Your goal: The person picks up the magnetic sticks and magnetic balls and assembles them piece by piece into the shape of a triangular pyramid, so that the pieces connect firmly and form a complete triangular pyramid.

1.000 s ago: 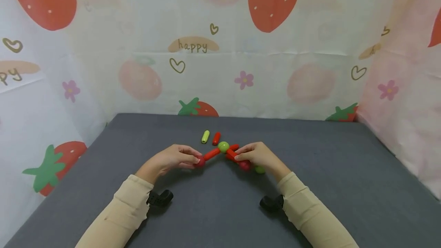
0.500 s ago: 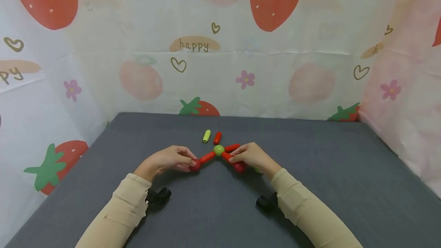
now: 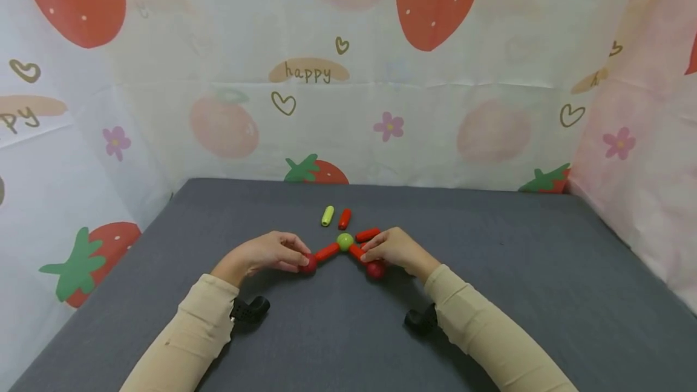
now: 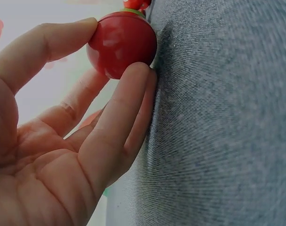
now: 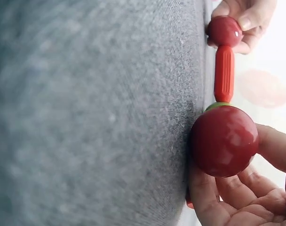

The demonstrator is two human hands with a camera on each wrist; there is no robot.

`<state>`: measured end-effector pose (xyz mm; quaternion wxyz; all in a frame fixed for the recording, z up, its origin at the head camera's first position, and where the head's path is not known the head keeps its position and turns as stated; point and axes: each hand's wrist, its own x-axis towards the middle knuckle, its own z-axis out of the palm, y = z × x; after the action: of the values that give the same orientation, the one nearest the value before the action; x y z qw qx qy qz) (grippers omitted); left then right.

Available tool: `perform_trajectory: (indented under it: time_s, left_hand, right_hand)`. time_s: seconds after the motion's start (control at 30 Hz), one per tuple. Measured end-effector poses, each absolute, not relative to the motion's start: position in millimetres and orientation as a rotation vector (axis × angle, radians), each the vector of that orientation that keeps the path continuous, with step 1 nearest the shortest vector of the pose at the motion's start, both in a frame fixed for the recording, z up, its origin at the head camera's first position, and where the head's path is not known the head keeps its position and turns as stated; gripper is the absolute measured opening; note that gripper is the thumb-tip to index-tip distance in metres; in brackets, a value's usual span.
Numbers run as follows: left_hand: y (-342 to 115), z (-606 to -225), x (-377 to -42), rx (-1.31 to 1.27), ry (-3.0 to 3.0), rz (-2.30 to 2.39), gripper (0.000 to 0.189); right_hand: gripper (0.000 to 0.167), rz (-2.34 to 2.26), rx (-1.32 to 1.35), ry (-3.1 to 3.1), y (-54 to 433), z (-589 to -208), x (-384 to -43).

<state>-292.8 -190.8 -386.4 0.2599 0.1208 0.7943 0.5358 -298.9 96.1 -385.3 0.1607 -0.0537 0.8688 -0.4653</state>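
In the head view, two red rods (image 3: 327, 252) run from a lime-green ball (image 3: 345, 241) to two red balls, in a V shape on the table. My left hand (image 3: 269, 255) pinches the left red ball (image 4: 123, 44) between thumb and fingers. At the other end, my right hand (image 3: 399, 251) holds the right red ball (image 5: 224, 141), its fingertips by the joint with the right red rod (image 3: 356, 252). The ball partly hides those fingertips in the right wrist view. Behind the right fingers lies another red rod (image 3: 367, 235), its right end covered.
A yellow-green rod (image 3: 327, 216) and a loose red rod (image 3: 345, 218) lie beyond the joined pieces on the dark grey table (image 3: 348, 331). A white curtain (image 3: 348, 126) printed with strawberries stands behind the table and along both sides.
Both hands and the joined balls and rods have shifted left and slightly nearer. The right hand moved furthest. A green ball seen earlier beneath the right hand is now hidden.
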Motion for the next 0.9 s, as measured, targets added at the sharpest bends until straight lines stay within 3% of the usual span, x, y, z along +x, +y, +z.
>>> perform_trajectory:
  time_s: [0.4,0.7,0.9]
  left_hand:
    - [-187.9,-385.3,-296.3,0.306,2.169,1.449,0.033]
    - [-190.3,-386.9,-296.0,0.301,2.171,1.440,0.034]
    - [-195.1,-389.4,-295.8,0.316,2.150,1.456,0.038]
  right_hand:
    - [0.017,-1.381,-0.141,2.491,105.2,-372.3,-300.9]
    - [0.035,-1.430,-0.059,2.512,131.4,-367.4,-311.8]
    - [0.037,-1.466,-0.053,2.411,137.6,-374.6,-317.2]
